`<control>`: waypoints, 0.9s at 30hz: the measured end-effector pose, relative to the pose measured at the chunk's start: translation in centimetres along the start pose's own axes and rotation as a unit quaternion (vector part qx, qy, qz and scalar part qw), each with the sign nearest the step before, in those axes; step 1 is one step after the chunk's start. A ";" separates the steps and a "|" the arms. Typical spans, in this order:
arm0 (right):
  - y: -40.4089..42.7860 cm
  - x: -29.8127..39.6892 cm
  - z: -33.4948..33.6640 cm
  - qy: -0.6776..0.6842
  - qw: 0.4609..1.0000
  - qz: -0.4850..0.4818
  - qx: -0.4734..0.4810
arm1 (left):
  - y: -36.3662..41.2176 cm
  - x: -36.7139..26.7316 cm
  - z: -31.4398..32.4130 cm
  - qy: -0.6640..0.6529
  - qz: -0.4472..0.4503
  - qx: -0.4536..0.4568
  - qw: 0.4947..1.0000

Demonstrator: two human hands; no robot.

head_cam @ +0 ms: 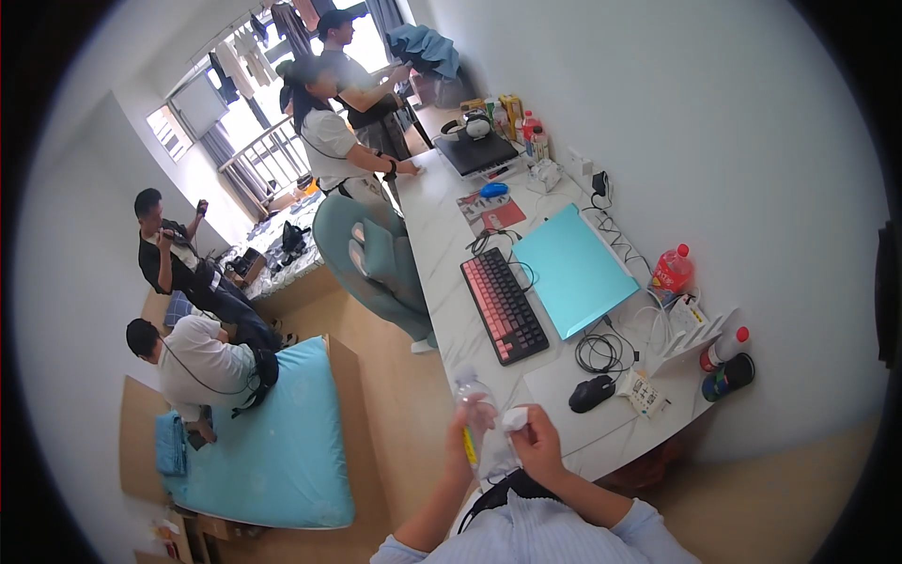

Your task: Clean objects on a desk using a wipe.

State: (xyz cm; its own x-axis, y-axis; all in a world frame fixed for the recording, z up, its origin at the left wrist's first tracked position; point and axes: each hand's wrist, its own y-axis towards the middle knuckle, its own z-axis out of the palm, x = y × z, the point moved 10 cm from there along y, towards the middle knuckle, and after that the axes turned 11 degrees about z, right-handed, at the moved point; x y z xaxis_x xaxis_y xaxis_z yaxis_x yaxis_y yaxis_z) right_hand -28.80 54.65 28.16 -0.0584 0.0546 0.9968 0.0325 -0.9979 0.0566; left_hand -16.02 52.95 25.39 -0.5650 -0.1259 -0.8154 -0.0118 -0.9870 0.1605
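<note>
My left hand [461,438] is closed around a clear plastic bottle [473,386], held upright at the near edge of a white marble-patterned desk [440,261]. Close to its right, my right hand [539,444] pinches a crumpled white tissue or cloth [515,419]. A black mouse [592,393] lies on the desk to the right of my right hand. Beyond my hands are a black and pink keyboard [504,307] and a turquoise laptop [576,270] with its lid down. A coiled black cable [599,352] lies between laptop and mouse.
Red-labelled bottles [673,271], a white rack [694,342] and a dark can [729,377] stand along the wall side. A green chair [373,264] is left of the desk. Several people are nearby; one person [331,141] touches the desk's far end. A blue bed [282,451] stands left.
</note>
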 end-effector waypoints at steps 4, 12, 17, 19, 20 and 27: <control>-2.3 4.0 2.1 -0.068 0.990 -0.126 0.022 | -0.1 -2.7 -2.5 -0.083 0.023 -0.156 0.984; -4.1 8.2 2.9 -0.142 0.949 -0.281 0.028 | -3.1 -3.6 -6.0 -0.112 0.047 -0.299 0.946; -6.8 9.3 3.2 -0.185 0.902 -0.390 -0.026 | -4.3 -3.5 -5.1 -0.099 0.067 -0.364 0.924; -8.7 9.3 5.7 -0.237 0.861 -0.445 0.072 | -4.5 -3.1 -6.2 -0.122 0.059 -0.351 0.927; -9.0 9.1 6.1 -0.244 0.846 -0.468 0.074 | -4.4 -2.9 -6.5 -0.145 0.050 -0.341 0.927; -6.3 9.4 4.5 -0.226 0.886 -0.404 -0.008 | -4.9 -5.1 -5.8 -0.075 0.113 -0.424 0.895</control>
State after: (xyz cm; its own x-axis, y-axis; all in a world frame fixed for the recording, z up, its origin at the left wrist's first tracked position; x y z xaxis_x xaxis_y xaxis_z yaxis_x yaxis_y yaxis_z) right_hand -25.10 61.65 37.42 0.3500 0.7564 0.5526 0.1488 -0.6273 0.7644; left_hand -8.30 57.89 25.59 -0.5794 -0.3793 -0.7214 0.7115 -0.6671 -0.2207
